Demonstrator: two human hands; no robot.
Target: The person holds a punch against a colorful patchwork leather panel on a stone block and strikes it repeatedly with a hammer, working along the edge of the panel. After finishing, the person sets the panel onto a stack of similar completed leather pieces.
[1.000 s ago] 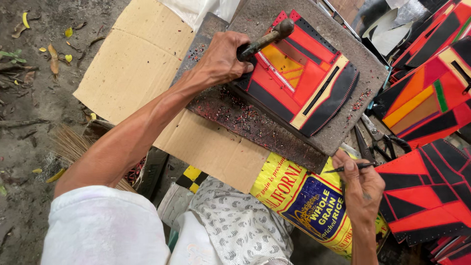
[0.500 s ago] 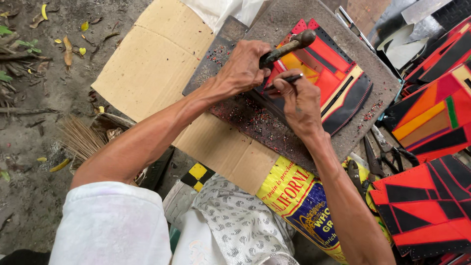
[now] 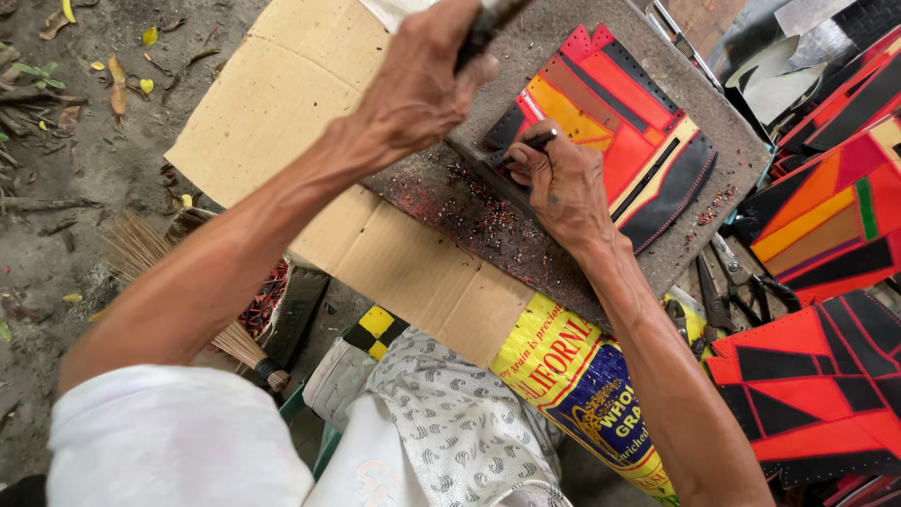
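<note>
Left hand (image 3: 427, 80), raised above the slab (image 3: 601, 235), is clenched round a hammer handle (image 3: 488, 23) whose head is cut off by the frame's top edge. Right hand (image 3: 558, 183) pinches a thin dark punch (image 3: 526, 145), its tip set on the near corner of the red, orange and black leather piece (image 3: 619, 131) lying flat on the slab. More patchwork pieces (image 3: 817, 216) lie to the right, scissors (image 3: 737, 282) just beside the slab.

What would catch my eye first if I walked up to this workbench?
The bright patchwork leather piece in red, orange and black, lying on a grey slab. The right hand presses a thin dark punch to its edge, and the left hand is raised above with a hammer handle. More such panels lie at right.
</note>
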